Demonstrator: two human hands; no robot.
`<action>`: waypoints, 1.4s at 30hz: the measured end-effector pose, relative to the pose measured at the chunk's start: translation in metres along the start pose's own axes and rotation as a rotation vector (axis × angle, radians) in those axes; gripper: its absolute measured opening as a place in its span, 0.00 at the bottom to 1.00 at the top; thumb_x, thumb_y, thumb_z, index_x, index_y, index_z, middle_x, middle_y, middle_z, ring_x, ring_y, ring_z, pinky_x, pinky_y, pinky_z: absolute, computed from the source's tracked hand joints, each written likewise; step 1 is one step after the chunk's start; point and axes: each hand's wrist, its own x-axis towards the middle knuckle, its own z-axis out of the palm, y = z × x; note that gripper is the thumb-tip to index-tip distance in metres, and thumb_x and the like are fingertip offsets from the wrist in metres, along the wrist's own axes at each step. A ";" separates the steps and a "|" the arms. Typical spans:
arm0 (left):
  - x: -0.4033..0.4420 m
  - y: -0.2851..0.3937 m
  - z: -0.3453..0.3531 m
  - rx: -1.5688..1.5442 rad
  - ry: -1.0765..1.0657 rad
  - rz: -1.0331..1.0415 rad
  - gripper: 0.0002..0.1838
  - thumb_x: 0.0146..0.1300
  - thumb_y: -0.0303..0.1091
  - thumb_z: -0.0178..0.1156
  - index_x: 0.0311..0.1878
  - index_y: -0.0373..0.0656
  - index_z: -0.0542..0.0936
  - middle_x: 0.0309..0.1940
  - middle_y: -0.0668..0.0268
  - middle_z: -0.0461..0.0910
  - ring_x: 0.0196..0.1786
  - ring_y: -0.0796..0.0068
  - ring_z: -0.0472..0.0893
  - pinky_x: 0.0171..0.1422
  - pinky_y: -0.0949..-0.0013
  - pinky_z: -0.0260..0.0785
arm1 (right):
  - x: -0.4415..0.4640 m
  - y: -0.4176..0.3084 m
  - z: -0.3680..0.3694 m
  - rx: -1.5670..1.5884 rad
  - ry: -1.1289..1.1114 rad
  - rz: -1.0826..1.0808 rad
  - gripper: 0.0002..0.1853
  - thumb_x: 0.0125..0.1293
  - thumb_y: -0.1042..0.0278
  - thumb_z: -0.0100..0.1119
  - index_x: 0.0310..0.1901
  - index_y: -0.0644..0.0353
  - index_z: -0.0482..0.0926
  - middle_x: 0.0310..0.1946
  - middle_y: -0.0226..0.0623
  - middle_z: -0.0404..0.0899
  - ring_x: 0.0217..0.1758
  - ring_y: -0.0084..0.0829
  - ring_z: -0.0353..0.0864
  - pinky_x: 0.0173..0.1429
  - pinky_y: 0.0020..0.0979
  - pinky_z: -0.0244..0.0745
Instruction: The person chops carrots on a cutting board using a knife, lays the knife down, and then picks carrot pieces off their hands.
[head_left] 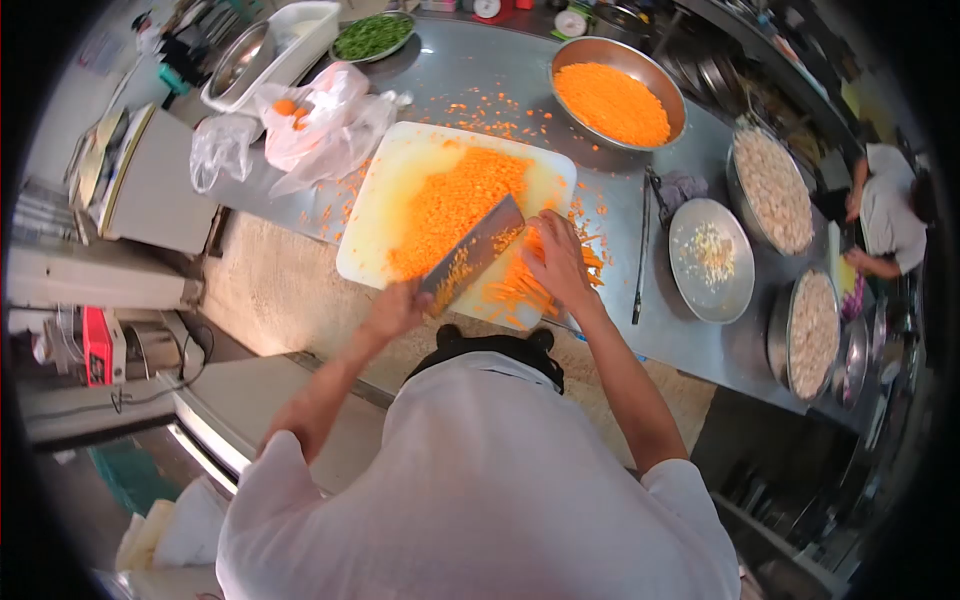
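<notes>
My left hand (398,308) is closed around the handle of a cleaver (478,254), whose broad blade has bits of carrot stuck to it. On the right, my right hand (561,262) presses its fingers onto a bunch of carrot sticks (518,284) beside the blade. Both lie on a white cutting board (372,225) near the table edge. A wide heap of diced carrot (460,195) covers the board's middle, on the far side of the cleaver. My right fingertips are partly hidden behind the hand.
A metal bowl of diced carrot (612,103) stands behind the board. Plastic bags (325,120) lie at left. A pan with chopped pieces (711,260) and bowls of pale cubes (770,190) stand right, near a thin rod (641,265). A co-worker (890,205) works at far right.
</notes>
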 end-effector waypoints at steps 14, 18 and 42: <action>0.045 -0.021 -0.062 0.299 0.229 0.164 0.09 0.61 0.30 0.50 0.38 0.33 0.71 0.19 0.47 0.75 0.26 0.45 0.77 0.30 0.49 0.69 | -0.019 -0.024 -0.010 -0.235 -0.368 -0.061 0.53 0.38 0.36 0.70 0.67 0.48 0.61 0.70 0.54 0.41 0.73 0.57 0.38 0.71 0.60 0.38; 0.034 0.001 -0.071 0.181 0.273 0.074 0.07 0.61 0.30 0.49 0.37 0.34 0.71 0.19 0.45 0.75 0.26 0.42 0.76 0.30 0.49 0.68 | -0.013 -0.016 0.001 -0.227 -0.267 -0.100 0.43 0.49 0.43 0.66 0.65 0.50 0.62 0.68 0.52 0.47 0.71 0.56 0.46 0.69 0.56 0.46; 0.090 -0.060 -0.060 0.286 0.380 0.037 0.10 0.57 0.27 0.48 0.40 0.35 0.74 0.24 0.48 0.78 0.30 0.46 0.79 0.33 0.50 0.71 | 0.064 -0.009 0.000 -0.029 -0.246 -0.056 0.32 0.61 0.57 0.57 0.65 0.58 0.61 0.70 0.45 0.51 0.74 0.47 0.48 0.73 0.47 0.46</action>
